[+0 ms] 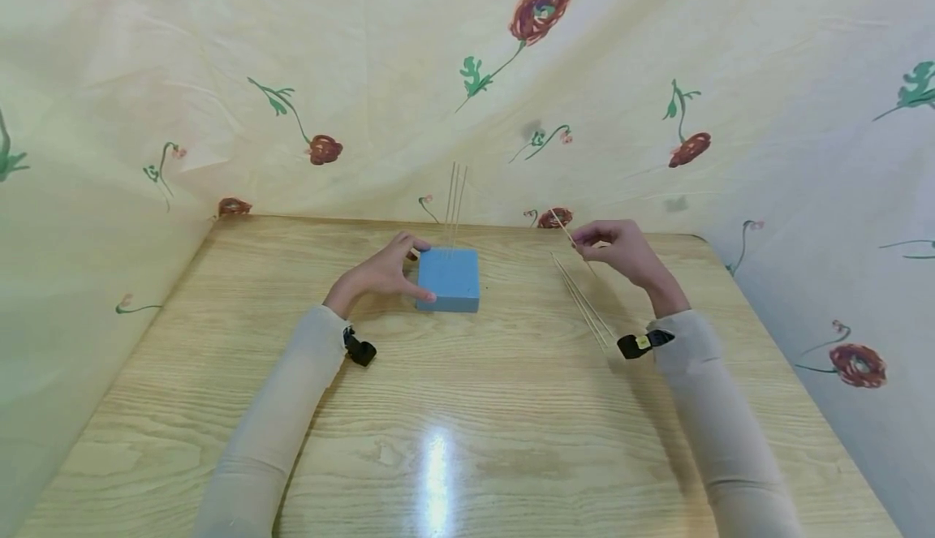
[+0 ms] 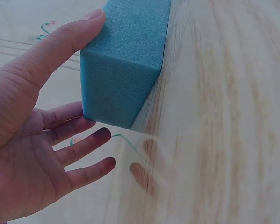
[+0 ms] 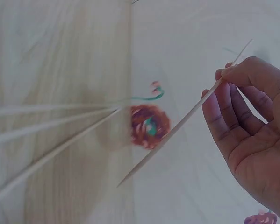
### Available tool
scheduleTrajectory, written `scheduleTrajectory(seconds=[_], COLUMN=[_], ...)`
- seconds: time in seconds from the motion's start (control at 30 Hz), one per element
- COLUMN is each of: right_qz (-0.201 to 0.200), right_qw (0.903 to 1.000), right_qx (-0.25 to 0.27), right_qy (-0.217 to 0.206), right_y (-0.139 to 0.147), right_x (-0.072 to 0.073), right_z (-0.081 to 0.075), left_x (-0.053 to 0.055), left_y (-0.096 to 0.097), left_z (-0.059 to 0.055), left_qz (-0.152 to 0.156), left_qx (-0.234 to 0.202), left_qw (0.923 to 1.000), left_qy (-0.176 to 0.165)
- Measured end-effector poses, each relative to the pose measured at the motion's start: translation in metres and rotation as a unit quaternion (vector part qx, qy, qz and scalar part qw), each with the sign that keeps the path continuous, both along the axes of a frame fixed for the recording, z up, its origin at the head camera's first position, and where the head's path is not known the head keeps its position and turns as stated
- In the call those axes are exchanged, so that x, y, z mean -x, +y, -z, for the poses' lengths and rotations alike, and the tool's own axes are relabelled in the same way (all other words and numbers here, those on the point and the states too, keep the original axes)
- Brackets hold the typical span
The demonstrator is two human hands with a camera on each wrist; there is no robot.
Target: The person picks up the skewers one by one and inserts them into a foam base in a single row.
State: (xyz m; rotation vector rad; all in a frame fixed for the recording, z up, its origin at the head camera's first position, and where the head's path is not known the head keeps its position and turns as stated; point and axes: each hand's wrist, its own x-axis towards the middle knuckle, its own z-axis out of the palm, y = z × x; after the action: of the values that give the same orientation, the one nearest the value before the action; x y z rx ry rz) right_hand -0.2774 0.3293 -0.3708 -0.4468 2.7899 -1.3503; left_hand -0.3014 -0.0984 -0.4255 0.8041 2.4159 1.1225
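A blue foam block (image 1: 449, 274) lies on the wooden table, with three thin wooden skewers (image 1: 454, 205) standing upright near its back edge. My left hand (image 1: 380, 270) holds the block at its left side. In the left wrist view, the thumb presses the block's front face and some fingers touch its rear, while the others stretch out beside it. Over the table to the right, my right hand (image 1: 624, 252) pinches one wooden skewer (image 3: 177, 125) between thumb and fingertips, and it is held at a slant. Below that hand, several loose skewers (image 1: 582, 299) lie on the table.
The wooden table (image 1: 453, 384) meets a pale flowered cloth (image 1: 409, 100) at the back and on both sides. Each sleeve carries a small black wrist camera, the left one (image 1: 359, 348) and the right one (image 1: 634, 346).
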Motion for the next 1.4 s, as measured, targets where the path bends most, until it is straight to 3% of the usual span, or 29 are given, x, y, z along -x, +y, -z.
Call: scheduleTrajectory(seconds=[0.43, 0.87, 1.0, 1.27, 1.4], right_qz=[-0.032, -0.082, -0.087, -0.083, -0.090], right_qw=[0.9904, 0.9584, 0.9518, 0.9526, 0.9480], right_qx=[0.132, 0.272, 0.293, 0.290, 0.301], right_qy=[0.024, 0.027, 0.026, 0.040, 0.052], right_y=[-0.038, -0.077, -0.088, -0.108, -0.118], right_x=[-0.001, 0.009, 0.010, 0.010, 0.011], right_z=[-0.019, -0.037, -0.042, -0.046, -0.048], left_x=[0.003, 0.004, 0.003, 0.002, 0.002], left_y=[-0.001, -0.001, -0.001, -0.001, -0.001], left_z=[0.002, -0.001, 0.000, 0.001, 0.002], left_qz=[0.001, 0.003, 0.001, -0.002, -0.002], left_qx=[-0.002, -0.005, -0.006, -0.003, -0.004], left_qw=[1.0000, 1.0000, 1.0000, 1.0000, 1.0000], left_qy=[0.005, 0.007, 0.004, 0.000, 0.002])
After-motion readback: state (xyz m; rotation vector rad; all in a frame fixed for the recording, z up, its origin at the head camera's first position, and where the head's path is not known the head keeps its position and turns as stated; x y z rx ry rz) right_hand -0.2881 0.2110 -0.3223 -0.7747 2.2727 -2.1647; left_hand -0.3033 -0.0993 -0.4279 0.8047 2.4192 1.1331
